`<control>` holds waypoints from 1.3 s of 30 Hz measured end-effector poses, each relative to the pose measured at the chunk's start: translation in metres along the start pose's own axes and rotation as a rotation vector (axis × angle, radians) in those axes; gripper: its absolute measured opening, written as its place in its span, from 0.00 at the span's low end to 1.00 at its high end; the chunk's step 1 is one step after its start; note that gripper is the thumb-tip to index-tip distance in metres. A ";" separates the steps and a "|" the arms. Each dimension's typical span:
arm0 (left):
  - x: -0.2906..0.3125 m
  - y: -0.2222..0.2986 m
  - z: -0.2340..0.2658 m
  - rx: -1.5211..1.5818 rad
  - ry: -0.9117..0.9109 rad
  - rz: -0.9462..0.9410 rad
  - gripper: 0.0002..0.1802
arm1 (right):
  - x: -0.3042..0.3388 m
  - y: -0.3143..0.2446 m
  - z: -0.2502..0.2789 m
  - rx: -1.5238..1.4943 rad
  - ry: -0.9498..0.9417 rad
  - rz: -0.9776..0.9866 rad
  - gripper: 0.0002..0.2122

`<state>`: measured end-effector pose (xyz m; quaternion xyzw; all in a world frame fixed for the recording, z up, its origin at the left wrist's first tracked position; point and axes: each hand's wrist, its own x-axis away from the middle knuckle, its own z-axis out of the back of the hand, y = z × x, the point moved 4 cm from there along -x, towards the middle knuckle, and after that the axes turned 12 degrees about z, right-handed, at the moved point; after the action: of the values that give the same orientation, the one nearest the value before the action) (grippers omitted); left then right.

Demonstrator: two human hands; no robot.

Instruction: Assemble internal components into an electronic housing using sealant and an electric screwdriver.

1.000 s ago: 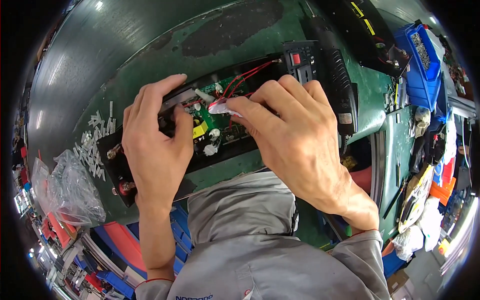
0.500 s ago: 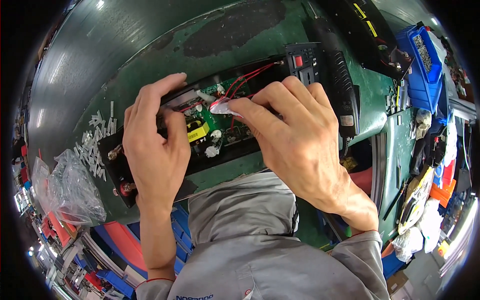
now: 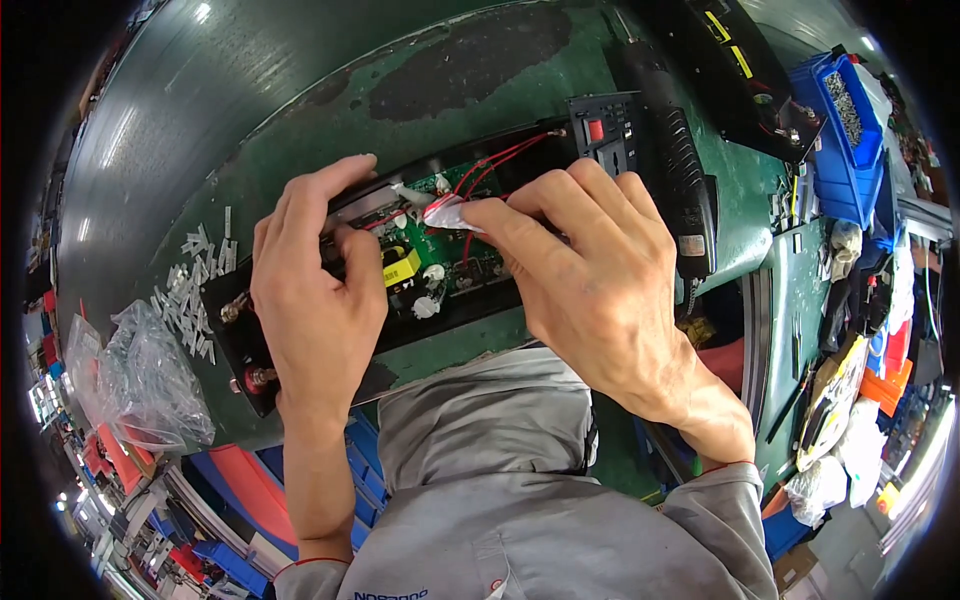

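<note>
An open black metal case point(image 3: 470, 312) lies slantwise on the bench, with a green circuit board point(image 3: 462, 250) inside. The board carries a yellow-wrapped transformer point(image 3: 401, 267), red wires point(image 3: 513, 150) and blobs of white paste point(image 3: 426, 305). My left hand point(image 3: 318, 275) grips the left part of the case, fingers over its far side and thumb inside. Between the thumb and fingers of my right hand point(image 3: 592, 275) is a crumpled white-and-red squeeze tube point(image 3: 445, 213). Its pale nozzle points left, over the far edge of the board. A black end panel with a red switch point(image 3: 597, 130) sits at the case's right end.
Small pale strips point(image 3: 188, 310) are heaped left of the case, near a clear plastic bag point(image 3: 150, 380). A black power screwdriver point(image 3: 690, 190) lies to the right. Beyond it are another black case point(image 3: 745, 75) and a blue bin point(image 3: 848, 180) of small metal parts.
The case and my left hand have shifted slightly to the right. My right hand stays nearly in place, still holding the tube over the board.
</note>
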<state>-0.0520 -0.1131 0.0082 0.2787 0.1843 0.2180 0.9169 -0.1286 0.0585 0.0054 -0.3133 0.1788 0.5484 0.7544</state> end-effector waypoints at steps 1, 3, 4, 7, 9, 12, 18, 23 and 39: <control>0.000 0.000 -0.001 0.003 -0.009 0.012 0.24 | 0.001 0.000 0.000 -0.005 -0.002 -0.002 0.13; 0.000 0.001 0.000 0.006 -0.015 0.028 0.24 | 0.000 0.000 0.001 -0.010 -0.003 -0.003 0.13; 0.000 0.001 0.000 0.008 -0.023 0.044 0.24 | 0.000 0.000 0.001 -0.017 -0.005 -0.005 0.13; 0.000 0.001 0.000 0.013 -0.021 0.042 0.24 | 0.000 0.000 0.002 -0.028 -0.003 -0.010 0.14; 0.000 0.000 -0.001 -0.002 -0.012 0.020 0.24 | 0.000 -0.001 0.002 -0.033 0.000 -0.013 0.14; -0.001 0.001 -0.001 -0.013 -0.010 0.008 0.24 | 0.001 0.000 0.004 -0.049 -0.008 -0.015 0.13; -0.002 0.007 -0.003 -0.017 0.001 -0.029 0.19 | -0.001 0.000 0.004 -0.049 -0.001 -0.005 0.13; -0.001 0.006 -0.003 -0.061 0.034 -0.042 0.19 | -0.002 0.000 0.002 -0.044 -0.007 0.004 0.13; -0.001 0.009 -0.005 -0.155 0.046 -0.085 0.21 | 0.002 0.000 0.014 -0.108 -0.013 -0.010 0.14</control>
<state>-0.0578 -0.1042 0.0099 0.1938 0.1998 0.1987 0.9397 -0.1294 0.0695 0.0144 -0.3510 0.1426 0.5552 0.7404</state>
